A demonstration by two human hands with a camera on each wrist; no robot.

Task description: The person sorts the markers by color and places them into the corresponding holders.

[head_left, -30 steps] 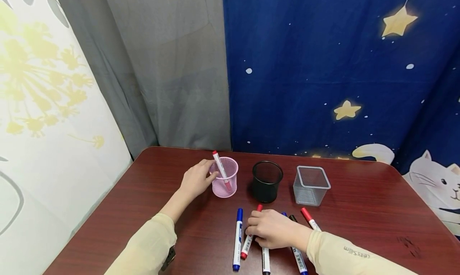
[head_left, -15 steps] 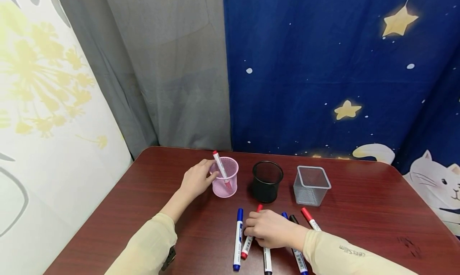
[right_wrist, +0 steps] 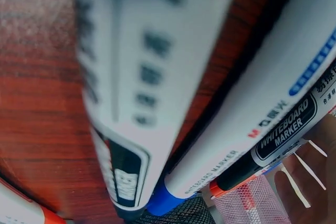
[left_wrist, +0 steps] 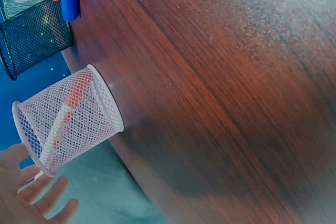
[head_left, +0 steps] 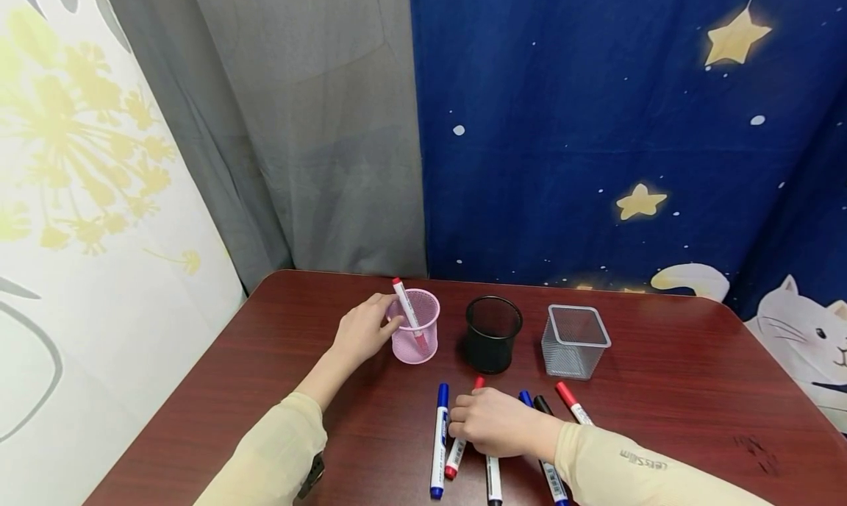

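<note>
The right hand (head_left: 495, 421) edged slightly left — over markers (head_left: 456, 459).

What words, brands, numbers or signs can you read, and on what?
"WHITEBOARD MARKER": black-capped marker, right wrist view.
"WHITEBOARD MARKER": blue-capped marker beside it; small logo starting with "M", rest unclear.
"LetsSlim", upside down: right sleeve.
Nearest marker, right wrist view: too blurred.
Markers in head and left wrist views: too small or cut off.
Table, dark marks: illegible.

- one round pink mesh cup (head_left: 405, 350)
- one round black mesh cup (head_left: 490, 351)
- one square silver mesh cup (head_left: 573, 355)
- three red-and-white markers (head_left: 409, 311)
- two blue-and-white markers (head_left: 440, 441)
- two black-and-white markers (head_left: 493, 480)
</note>
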